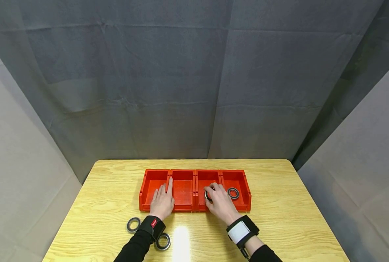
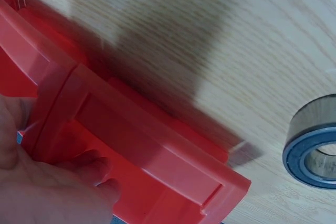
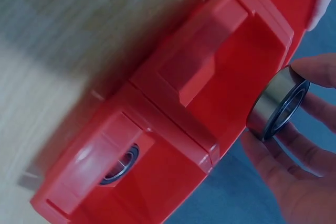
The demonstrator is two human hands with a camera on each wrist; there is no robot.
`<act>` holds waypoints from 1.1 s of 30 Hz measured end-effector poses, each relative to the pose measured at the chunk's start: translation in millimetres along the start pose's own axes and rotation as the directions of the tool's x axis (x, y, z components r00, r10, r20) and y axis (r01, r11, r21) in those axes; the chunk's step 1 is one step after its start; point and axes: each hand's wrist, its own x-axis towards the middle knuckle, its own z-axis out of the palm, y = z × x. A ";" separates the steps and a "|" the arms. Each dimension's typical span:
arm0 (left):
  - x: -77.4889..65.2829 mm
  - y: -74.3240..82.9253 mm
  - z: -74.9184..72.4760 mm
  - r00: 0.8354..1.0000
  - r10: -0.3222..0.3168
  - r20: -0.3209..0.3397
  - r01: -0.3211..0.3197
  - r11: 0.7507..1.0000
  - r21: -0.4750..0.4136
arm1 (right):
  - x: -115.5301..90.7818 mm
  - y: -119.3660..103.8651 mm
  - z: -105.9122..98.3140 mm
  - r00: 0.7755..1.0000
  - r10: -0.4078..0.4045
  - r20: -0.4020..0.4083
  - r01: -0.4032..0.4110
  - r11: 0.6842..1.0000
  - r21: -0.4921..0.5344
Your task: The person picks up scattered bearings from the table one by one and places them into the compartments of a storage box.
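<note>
A ball bearing [image 3: 278, 103] is pinched between the thumb and fingers of my right hand [image 1: 221, 204], over the third compartment from the left of a row of red bins [image 1: 183, 208]. Another bearing [image 1: 233, 193] lies in the rightmost compartment, just right of that hand. My left hand [image 1: 162, 202] reaches over the front of the two left compartments, its fingers extended and astride the divider between them. In the left wrist view, its fingers [image 2: 89, 166] dip inside one bin.
Two more bearings lie on the wooden table [image 1: 273, 203] by my left wrist: one bearing [image 1: 133, 225] to its left, the other bearing [image 1: 163, 241] below it. A grey curtain [image 1: 168, 91] hangs behind the table, with pale panels at both sides.
</note>
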 end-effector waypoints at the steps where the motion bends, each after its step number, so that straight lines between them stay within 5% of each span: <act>1: 0.1 -0.1 0.3 1.000 -0.001 0.001 0.001 1.000 -0.001 | 2.9 0.2 -0.8 1.000 0.004 0.005 -0.004 1.000 0.003; 33: 0.8 0.7 0.0 1.000 -0.014 0.002 0.014 1.000 0.010 | 44.5 10.2 24.2 0.980 0.113 0.166 -0.106 0.993 -0.054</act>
